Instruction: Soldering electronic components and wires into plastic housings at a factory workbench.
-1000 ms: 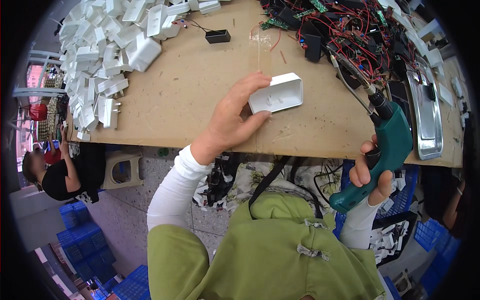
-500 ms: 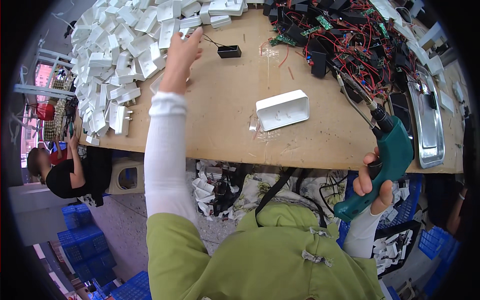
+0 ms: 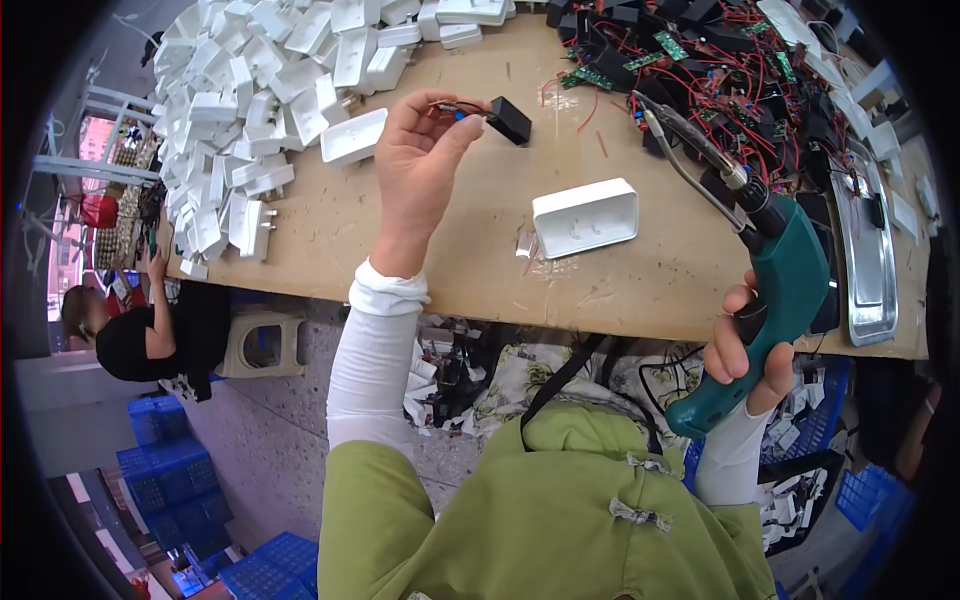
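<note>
My left hand pinches a black module, seemingly by its wires; my right hand grips the green driver; white case on bench.

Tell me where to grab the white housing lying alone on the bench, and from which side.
Grip the white housing across its two long walls, coming from above. It lies flat on the wooden bench, apart from the pile, with bare wood along both long sides.

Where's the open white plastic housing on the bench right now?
In the head view, the white housing lies on the wooden bench, right of the raised left hand and left of the green electric screwdriver.
</note>
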Demonstrator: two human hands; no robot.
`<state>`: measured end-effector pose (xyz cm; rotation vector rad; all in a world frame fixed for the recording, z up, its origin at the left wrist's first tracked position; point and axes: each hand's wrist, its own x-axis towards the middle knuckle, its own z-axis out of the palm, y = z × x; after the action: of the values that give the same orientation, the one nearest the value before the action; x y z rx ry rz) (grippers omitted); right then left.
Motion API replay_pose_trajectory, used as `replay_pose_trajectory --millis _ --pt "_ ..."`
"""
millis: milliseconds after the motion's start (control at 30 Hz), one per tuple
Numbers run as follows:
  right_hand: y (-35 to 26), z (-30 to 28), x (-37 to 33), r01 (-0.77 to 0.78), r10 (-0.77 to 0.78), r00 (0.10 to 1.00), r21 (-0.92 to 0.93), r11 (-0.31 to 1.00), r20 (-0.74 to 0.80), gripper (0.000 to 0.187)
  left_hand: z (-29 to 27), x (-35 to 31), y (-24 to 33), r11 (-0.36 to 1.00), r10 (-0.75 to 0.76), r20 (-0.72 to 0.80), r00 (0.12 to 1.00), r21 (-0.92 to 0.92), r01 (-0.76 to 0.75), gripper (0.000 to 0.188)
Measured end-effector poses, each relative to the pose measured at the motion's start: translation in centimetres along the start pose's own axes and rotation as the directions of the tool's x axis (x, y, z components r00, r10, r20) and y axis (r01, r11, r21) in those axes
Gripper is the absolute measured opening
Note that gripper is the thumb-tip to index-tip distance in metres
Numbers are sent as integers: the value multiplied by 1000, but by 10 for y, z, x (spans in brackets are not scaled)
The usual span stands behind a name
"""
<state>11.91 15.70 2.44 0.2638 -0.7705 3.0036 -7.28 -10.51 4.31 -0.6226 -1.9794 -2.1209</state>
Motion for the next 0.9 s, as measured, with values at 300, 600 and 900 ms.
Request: replay_pose_trajectory --millis 300,600,900 --pt "9 3 1 -36 36 999 10 999 21 68 -8 -11 -7 999 12 11 1000 -30 -12 19" --pt "7 4 -7 14 -18 995 -45 999 -94 75 -10 -16 -13 999 49 28 998 -18 -49 17" --pt "6 4 -11 7 -7 1000 -2 1000 8 66 -2 4 -8 960 -146 -130 981 -259 108 25"
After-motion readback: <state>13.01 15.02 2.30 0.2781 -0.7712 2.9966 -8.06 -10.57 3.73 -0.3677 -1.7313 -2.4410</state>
